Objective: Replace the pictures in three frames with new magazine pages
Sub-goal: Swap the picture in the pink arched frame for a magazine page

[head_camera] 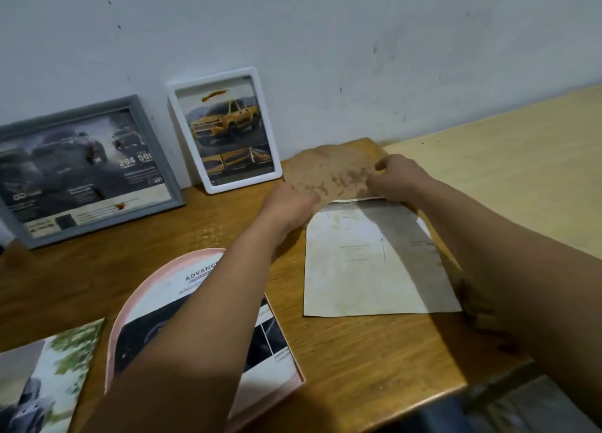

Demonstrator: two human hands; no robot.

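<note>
Both my hands reach to the far right part of the wooden table (358, 351). My left hand (290, 204) and my right hand (395, 180) grip the edges of a brown stained backing board (329, 172) that lies flat near the wall. A pale, stained paper sheet (361, 263) lies just in front of the board. Under my left forearm a pink arch-topped frame (130, 309) lies flat with a magazine page (270, 344) in it. A grey frame (84, 168) and a white frame (224, 129) lean against the wall, each showing a truck page.
A loose magazine page (42, 377) with a car and trees lies at the front left. A lighter, pale table (521, 172) adjoins on the right. The white wall (325, 41) stands right behind the frames. The table's front right corner drops off to the floor.
</note>
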